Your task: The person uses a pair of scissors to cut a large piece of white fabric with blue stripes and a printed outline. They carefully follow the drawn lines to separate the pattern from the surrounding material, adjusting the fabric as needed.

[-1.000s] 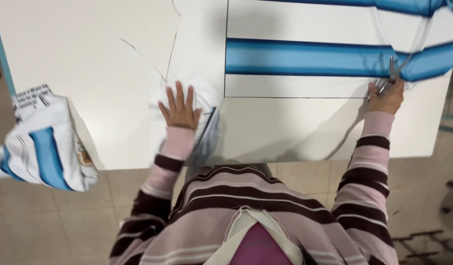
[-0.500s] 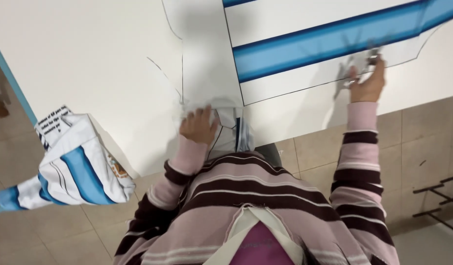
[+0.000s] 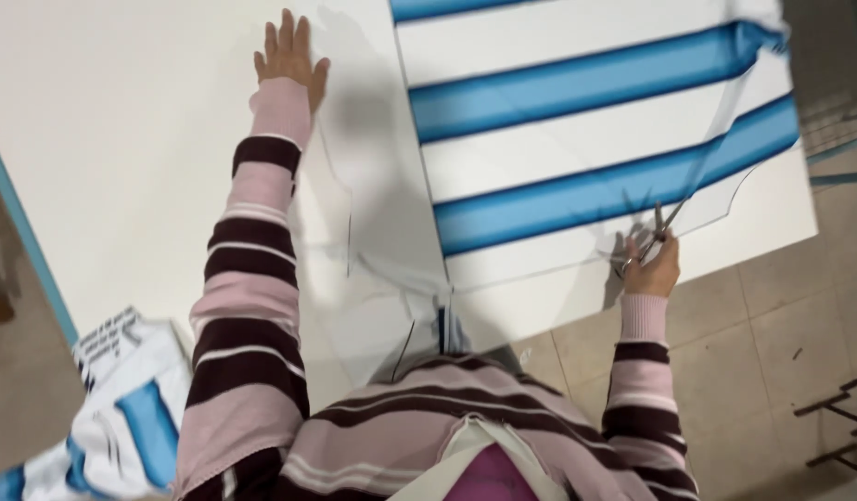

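Striped pink-and-maroon sleeves lead out over the white surface. Nearest, the right hand keeps its grip clamped on scissors at the blue-striped fabric's lower edge. Farther off, the left hand, which was near the body a moment ago, now lies stretched out flat, fingers apart, pinning the clear sheet smooth.

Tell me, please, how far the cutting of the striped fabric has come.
Done: a curved cut edge already shows on the blue-and-white striped fabric near its right end. In hand: the right hand holds scissors at that edge, while the left hand lies flat on the white table. Left: most of the fabric is uncut.
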